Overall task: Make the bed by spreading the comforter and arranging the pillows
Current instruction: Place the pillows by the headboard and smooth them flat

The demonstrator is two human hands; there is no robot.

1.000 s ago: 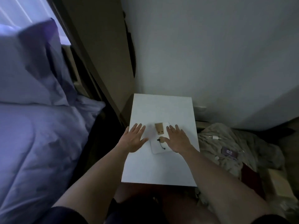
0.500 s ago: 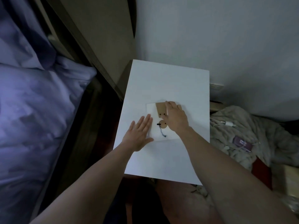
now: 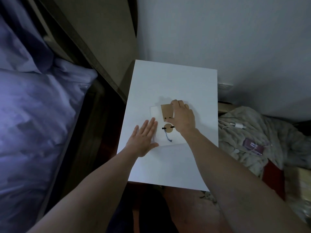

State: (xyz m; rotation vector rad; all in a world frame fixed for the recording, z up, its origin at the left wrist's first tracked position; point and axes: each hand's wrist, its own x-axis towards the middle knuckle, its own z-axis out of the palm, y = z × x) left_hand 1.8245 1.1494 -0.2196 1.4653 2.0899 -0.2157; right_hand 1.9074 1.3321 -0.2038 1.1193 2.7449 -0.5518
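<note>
Far left, the comforter (image 3: pixel 33 118) lies on the bed as soft, puffy lavender fabric, rumpled into broad folds. Above it at the top left corner sits a pillow (image 3: pixel 15 52) in the same pale purple cloth, its lower edge touching the comforter. A dark bed frame (image 3: pixel 90 115) runs beside them, and a flat tan headboard panel (image 3: pixel 101 31) slants up behind.

In the middle stands a smooth white rectangular nightstand (image 3: pixel 168 165), matte and hard-edged. On it lies a white envelope (image 3: pixel 168 133) with a round brown cardboard button (image 3: pixel 168 128), dark string ends and a thin bluish thread hanging from it. Its trapezoid brown flap (image 3: pixel 166 111) is open. No writing can be read on it.

The left hand (image 3: pixel 144 138) lies flat, fingers spread wide, pressing the envelope's left edge. The right hand (image 3: pixel 183 118) has its fingers curled narrow at the flap's right edge, touching it.

To the right a crumpled, fuzzy beige blanket (image 3: pixel 269 140) holds a white charger cable (image 3: pixel 235 125) and a small purple card (image 3: pixel 253 146); its label is too blurred to read.
</note>
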